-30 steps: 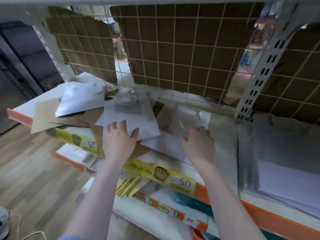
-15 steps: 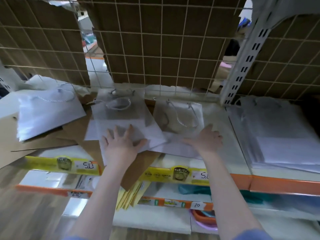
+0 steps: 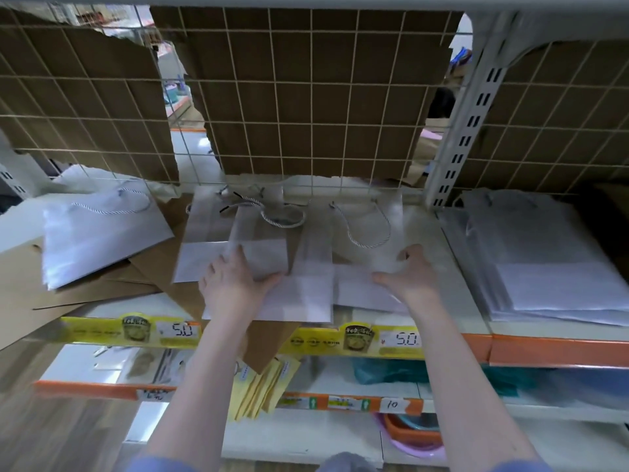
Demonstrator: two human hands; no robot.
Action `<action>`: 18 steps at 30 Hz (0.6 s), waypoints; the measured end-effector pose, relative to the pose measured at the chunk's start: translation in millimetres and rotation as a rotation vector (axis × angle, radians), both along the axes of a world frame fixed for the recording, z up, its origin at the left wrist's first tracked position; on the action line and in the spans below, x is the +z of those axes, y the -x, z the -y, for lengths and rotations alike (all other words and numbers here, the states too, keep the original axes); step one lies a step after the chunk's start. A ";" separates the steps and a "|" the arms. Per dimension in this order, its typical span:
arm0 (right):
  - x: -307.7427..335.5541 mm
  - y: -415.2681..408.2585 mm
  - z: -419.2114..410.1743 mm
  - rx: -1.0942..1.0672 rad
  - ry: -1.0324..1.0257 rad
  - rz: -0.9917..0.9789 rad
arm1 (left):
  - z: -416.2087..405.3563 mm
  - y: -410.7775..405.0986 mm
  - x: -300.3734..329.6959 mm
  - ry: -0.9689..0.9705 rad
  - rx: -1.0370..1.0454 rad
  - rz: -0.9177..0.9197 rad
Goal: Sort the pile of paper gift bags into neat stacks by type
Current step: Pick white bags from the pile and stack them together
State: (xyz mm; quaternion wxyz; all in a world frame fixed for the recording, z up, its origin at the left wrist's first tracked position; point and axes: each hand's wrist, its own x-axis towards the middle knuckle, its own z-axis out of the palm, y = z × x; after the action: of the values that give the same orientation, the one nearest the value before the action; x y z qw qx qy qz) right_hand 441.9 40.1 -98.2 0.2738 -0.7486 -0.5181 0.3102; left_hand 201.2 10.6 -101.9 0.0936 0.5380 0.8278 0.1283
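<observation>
Head view, the only one: both hands are laid on a spread of white gift bags (image 3: 299, 267) in the middle of the shelf (image 3: 452, 321); the left hand (image 3: 231, 284) is pressed flat, fingers straight, on the nearer white bag; the right hand (image 3: 412, 274) is set on the neighbouring bag's lower edge, thumb out, fingers seemingly bent over the paper, though whether it is pinched cannot be told. The hands are kept apart, one at each side of the overlapping bags, presumably so the sheets can be squared or slid together into one pile. Twisted cord handles (image 3: 360, 226) are turned toward the back grid.

Other task items: a silvery-white bag (image 3: 102, 240) is left askew at the left, resting on brown paper bags (image 3: 68, 294) that overhang the shelf edge; a tidier stack of white bags (image 3: 544, 267) is already laid in the right bay, probably the destination type.

Surface and room: a white shop shelf with orange lip and yellow price strips (image 3: 170, 330); wire mesh backed by torn cardboard (image 3: 306, 97); yellow packets (image 3: 262, 386) and basins on lower shelves; wood-look floor at left.
</observation>
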 end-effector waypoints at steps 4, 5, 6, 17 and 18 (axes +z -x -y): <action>1.8 -5.8 3.7 -0.013 -0.113 -0.149 | -5.5 2.5 3.5 0.050 0.125 0.070; 2.2 -6.2 3.3 -0.028 -0.139 -0.200 | -6.4 2.4 3.1 0.028 0.150 0.143; 3.5 -6.5 4.2 -0.031 -0.157 -0.243 | -6.6 1.4 2.4 0.016 0.168 0.197; 4.3 -26.2 29.2 -0.137 -0.272 -0.169 | -1.1 -4.2 1.4 0.065 0.261 0.146; 3.7 -25.2 31.9 -0.148 -0.288 -0.167 | -1.5 -2.8 2.1 0.078 0.259 0.157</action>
State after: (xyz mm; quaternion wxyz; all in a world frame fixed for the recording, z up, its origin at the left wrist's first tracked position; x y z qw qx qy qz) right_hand 467.1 8.3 -94.5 0.4426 -0.7091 -0.4762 0.2729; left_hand 203.9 12.0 -99.8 0.1617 0.4109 0.8848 0.1487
